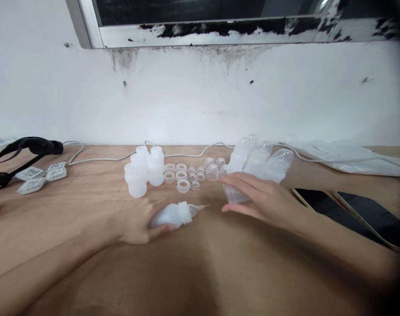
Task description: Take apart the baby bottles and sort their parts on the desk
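My left hand is closed round a small white squeeze bottle that lies on its side on the wooden table, nozzle pointing right. My right hand reaches in from the right with fingers stretched out, resting on a clear plastic cap at the near end of a row of clear caps. Between the hands, further back, stand several white bottles, several white rings and several small clear nozzle tips.
A black strap and small packets lie at the far left. A white cable runs along the wall. Clear plastic bags lie back right, two dark phones near my right forearm.
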{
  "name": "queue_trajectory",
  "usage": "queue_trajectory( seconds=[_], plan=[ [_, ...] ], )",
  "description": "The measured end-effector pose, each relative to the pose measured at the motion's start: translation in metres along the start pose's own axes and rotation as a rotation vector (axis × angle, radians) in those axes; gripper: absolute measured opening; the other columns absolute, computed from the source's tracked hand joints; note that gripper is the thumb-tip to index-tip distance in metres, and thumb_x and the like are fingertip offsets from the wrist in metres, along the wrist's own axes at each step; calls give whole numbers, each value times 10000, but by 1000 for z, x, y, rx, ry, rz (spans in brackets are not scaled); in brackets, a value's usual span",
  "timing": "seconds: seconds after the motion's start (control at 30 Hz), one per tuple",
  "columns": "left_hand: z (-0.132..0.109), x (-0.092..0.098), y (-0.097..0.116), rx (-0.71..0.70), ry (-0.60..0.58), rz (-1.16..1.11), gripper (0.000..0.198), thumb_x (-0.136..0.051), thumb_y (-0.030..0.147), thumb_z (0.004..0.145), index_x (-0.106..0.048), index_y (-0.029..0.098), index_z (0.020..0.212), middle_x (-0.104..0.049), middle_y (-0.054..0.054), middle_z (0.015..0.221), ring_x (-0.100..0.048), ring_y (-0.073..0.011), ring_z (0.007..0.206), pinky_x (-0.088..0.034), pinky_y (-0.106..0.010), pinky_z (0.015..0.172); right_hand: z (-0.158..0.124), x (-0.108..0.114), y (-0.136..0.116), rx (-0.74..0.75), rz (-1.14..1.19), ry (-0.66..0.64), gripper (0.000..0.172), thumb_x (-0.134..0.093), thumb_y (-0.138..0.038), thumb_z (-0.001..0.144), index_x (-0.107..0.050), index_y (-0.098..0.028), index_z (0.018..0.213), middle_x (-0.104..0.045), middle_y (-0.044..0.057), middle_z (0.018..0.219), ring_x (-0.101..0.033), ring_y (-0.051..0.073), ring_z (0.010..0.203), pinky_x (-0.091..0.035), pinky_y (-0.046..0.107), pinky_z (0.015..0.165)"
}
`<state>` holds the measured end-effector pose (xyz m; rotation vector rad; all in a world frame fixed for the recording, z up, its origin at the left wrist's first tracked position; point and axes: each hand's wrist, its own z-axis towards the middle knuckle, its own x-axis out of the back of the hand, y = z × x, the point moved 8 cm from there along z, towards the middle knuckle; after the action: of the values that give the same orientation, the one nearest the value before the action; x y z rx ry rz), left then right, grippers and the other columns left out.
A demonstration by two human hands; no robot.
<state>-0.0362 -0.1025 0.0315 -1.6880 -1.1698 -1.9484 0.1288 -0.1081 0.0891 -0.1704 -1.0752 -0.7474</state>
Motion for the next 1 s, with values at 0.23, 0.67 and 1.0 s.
queue_trajectory(
  seconds=[0.23,0.67,1.0],
  plan=[
    [-4,8,-16,53,115,-19,490,-368,471,804,-356,176,1196,-509,-71,1005,-499,-166,815,-381,-275,685,4,-74,31,-114,-89,-415,404,-387,-269,817,-390,-156,1205,-454,87,1016,-402,217,929,-396,342,720],
    [3,4,-9,48,165,45,459,-359,509,795,-271,280,1183,-507,20,1028,-515,-133,811,-408,-269,661,15,-67,49,-302,-116,-183,320,-422,-324,810,-486,-85,1012,-417,126,1047,-348,239,994,-319,347,839],
    [23,8,24,-330,459,553,435,-355,450,829,-359,102,1089,-525,-74,998,-497,-196,900,-406,-303,691,3,-98,-31,-649,1535,-753,418,-389,-493,799,-403,-98,935,-516,76,788,-439,57,554,-268,122,374]
  ],
)
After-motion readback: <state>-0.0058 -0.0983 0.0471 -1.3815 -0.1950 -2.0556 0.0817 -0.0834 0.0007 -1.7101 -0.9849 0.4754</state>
